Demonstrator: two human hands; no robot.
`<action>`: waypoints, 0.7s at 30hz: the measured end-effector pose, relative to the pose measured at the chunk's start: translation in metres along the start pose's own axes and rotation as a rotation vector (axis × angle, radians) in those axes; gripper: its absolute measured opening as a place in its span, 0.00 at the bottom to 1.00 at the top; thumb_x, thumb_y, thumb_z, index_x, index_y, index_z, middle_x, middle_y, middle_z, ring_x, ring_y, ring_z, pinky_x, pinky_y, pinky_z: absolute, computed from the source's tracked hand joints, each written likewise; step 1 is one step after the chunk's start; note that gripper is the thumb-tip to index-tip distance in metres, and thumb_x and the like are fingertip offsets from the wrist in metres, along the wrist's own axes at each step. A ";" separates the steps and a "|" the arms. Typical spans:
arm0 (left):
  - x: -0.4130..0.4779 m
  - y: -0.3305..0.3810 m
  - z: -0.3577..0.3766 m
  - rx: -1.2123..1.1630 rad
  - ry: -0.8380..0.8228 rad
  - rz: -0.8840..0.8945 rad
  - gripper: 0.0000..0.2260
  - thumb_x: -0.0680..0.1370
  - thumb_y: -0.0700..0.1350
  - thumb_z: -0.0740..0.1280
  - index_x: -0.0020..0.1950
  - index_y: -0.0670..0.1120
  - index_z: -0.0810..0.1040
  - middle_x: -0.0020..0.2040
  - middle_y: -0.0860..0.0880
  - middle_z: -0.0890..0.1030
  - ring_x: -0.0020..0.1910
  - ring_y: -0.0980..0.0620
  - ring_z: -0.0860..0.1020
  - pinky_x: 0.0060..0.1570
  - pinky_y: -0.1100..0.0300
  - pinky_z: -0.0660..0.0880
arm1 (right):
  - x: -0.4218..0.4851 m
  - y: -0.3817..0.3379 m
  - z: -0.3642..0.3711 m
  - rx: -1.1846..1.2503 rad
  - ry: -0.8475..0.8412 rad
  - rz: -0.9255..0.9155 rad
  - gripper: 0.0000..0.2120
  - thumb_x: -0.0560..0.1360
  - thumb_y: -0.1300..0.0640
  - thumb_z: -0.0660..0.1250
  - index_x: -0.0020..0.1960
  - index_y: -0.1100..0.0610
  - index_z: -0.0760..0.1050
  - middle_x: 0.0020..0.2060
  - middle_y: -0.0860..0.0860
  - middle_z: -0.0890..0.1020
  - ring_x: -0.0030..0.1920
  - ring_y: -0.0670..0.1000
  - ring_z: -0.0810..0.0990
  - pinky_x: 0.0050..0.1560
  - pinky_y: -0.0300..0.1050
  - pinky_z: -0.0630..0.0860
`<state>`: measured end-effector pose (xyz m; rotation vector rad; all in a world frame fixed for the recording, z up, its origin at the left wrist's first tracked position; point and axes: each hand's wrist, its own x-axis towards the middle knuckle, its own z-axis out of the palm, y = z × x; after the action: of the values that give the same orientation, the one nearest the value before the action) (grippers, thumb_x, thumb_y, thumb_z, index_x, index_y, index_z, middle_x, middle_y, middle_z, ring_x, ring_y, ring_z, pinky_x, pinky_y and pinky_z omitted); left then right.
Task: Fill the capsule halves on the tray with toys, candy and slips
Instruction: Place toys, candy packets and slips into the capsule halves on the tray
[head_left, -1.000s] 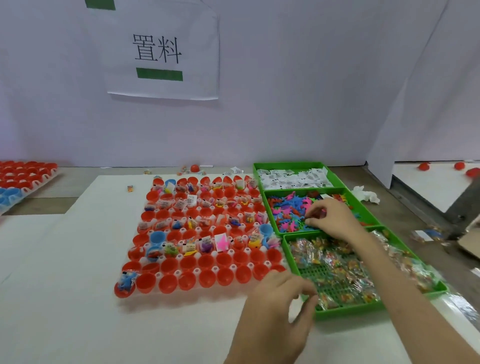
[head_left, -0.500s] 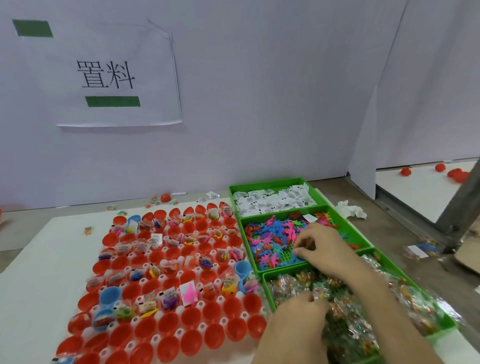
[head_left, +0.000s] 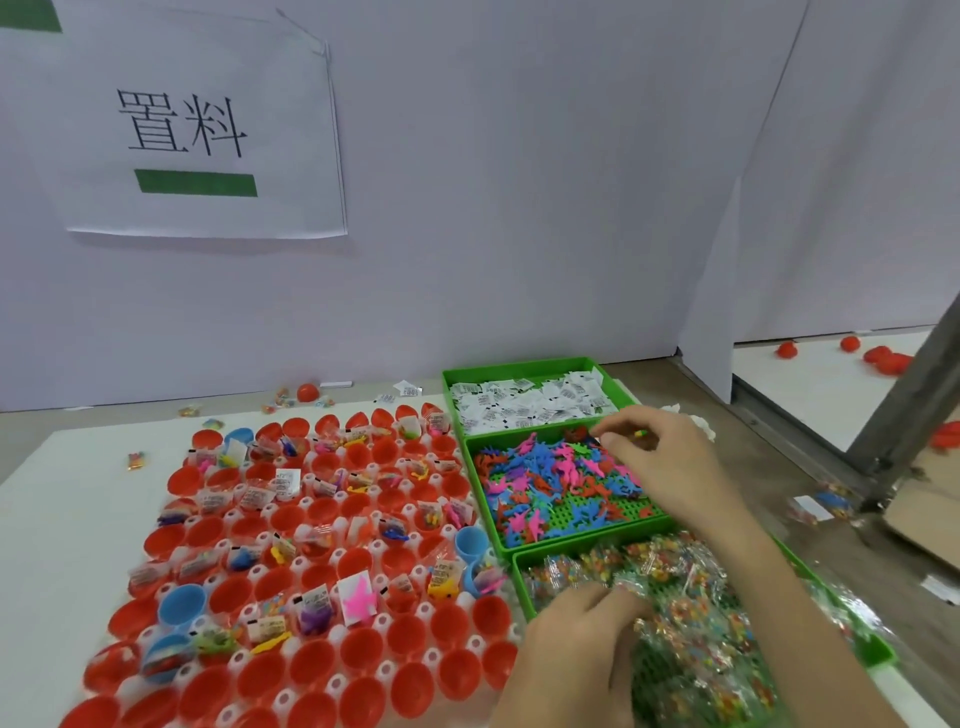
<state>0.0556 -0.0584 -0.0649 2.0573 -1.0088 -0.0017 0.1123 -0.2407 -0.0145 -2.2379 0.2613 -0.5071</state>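
A white tray (head_left: 383, 620) on the table holds rows of red capsule halves (head_left: 358, 652) and a few blue ones (head_left: 182, 603); many far ones hold toys, candy and slips, the near rows look bare. To its right stand three green bins: slips (head_left: 524, 405), small coloured toys (head_left: 545, 483) and candy packets (head_left: 685, 587). My right hand (head_left: 660, 462) hovers over the toy bin's far side, its fingertips pinching a small toy. My left hand (head_left: 582, 639) is in the candy bin, fingers curled down onto a candy packet.
A paper sign (head_left: 197, 130) hangs on the white partition behind. Loose candy and a red capsule half (head_left: 306, 392) lie by the wall. Right of the bins are a grey metal post (head_left: 914, 395), a cardboard box (head_left: 930, 504) and more red halves (head_left: 883, 358).
My left hand has moved from the table's front edge into the candy bin. My right hand has shifted toward the toy bin's far side. The view has swung closer and to the right.
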 end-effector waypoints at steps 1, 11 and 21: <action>0.000 0.001 -0.002 -0.009 0.025 0.003 0.13 0.80 0.40 0.60 0.61 0.51 0.78 0.57 0.50 0.79 0.58 0.53 0.75 0.57 0.60 0.72 | 0.009 -0.005 0.005 -0.056 -0.039 -0.023 0.10 0.78 0.57 0.70 0.44 0.42 0.81 0.43 0.39 0.83 0.42 0.42 0.81 0.44 0.39 0.76; -0.002 0.012 -0.006 0.230 -0.002 0.280 0.12 0.73 0.47 0.59 0.40 0.57 0.82 0.35 0.58 0.78 0.32 0.59 0.76 0.30 0.70 0.72 | 0.108 0.017 0.050 -0.574 -0.283 0.046 0.11 0.80 0.55 0.63 0.56 0.54 0.83 0.60 0.51 0.82 0.54 0.52 0.78 0.59 0.48 0.74; 0.000 0.020 -0.004 0.258 0.205 0.362 0.12 0.77 0.43 0.61 0.39 0.54 0.81 0.34 0.56 0.77 0.32 0.56 0.72 0.31 0.67 0.70 | 0.116 0.023 0.041 -0.440 -0.072 0.028 0.12 0.79 0.58 0.64 0.48 0.63 0.85 0.45 0.56 0.86 0.39 0.55 0.79 0.43 0.47 0.77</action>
<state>0.0438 -0.0625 -0.0487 2.0196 -1.2877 0.5412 0.2337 -0.2681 -0.0250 -2.6681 0.3971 -0.3785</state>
